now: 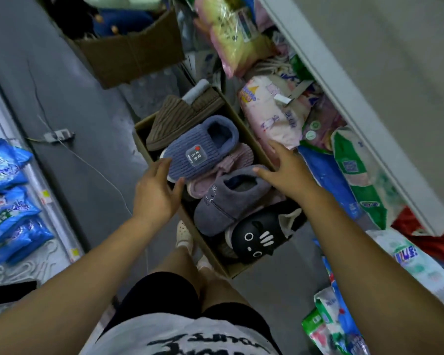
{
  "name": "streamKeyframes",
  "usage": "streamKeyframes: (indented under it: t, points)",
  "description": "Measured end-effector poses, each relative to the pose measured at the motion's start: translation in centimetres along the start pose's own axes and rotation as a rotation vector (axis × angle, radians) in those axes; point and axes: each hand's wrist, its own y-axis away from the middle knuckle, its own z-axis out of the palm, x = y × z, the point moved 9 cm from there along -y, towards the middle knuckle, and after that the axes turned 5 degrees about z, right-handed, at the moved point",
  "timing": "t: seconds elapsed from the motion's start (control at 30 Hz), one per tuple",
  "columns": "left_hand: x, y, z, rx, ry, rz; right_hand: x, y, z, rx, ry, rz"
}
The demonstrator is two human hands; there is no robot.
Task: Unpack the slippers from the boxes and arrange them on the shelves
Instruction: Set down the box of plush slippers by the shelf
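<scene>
An open cardboard box [217, 263] stands on the grey floor in front of my feet. Several slippers lie in it: a brown ribbed one [180, 116] at the far end, then a blue ribbed one [203, 147] with a label, a pink one [232, 160] under it, a grey one [223, 203], and a black cat-face one [256, 239] nearest me. My left hand [155, 193] is at the box's left wall, fingers spread, fingertips touching the blue slipper's toe. My right hand [290, 170] hovers spread over the right rim, thumb by the grey slipper's opening.
A white shelf edge [344, 83] runs down the right, with packaged goods [274, 111] piled under it. A second cardboard box [128, 55] stands further back. Blue packets [8, 201] lie on a low shelf at left. A cable [59, 135] crosses the floor.
</scene>
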Motion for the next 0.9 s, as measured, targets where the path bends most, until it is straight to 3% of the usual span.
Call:
streamKeyframes:
  t: [0.1,0.3,0.47,0.9]
  points:
    - [2.2,1.0,-3.6,-0.001,-0.046,0.066,-2.8,3.5,-1.9,0.028,-0.012,-0.072]
    - [5.1,4.8,-11.7,0.202,0.043,0.087,-7.4,8.1,-4.1,0.137,0.016,-0.193]
    - [5.8,4.7,-15.7,0.262,-0.004,0.144,-11.8,9.0,-4.3,0.153,0.010,-0.250]
    - [-2.4,-1.7,-25.4,0.241,-0.079,0.235,-26.1,4.7,3.6,0.113,0.148,-0.285]
